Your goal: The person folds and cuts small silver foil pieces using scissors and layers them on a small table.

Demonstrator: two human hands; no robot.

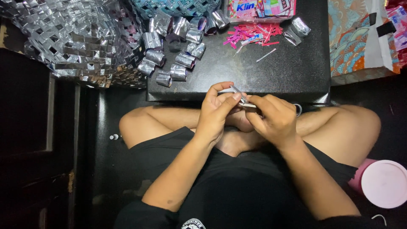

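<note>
In hand: my left hand (214, 111) and right hand (271, 116) together, pinched on one silver strip (241, 98), just below worktop (292, 68) front edge | Done: folded silver links (174, 63) heaped on worktop, woven silver mat (80, 38) beside it | Left, I judge: pink cut strips (253, 34) unfolded at worktop's far edge.

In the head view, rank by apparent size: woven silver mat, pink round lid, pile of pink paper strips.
1. Woven silver mat, though cropped by the frame.
2. Pink round lid; nearer the camera, so unsure.
3. Pile of pink paper strips.
</note>
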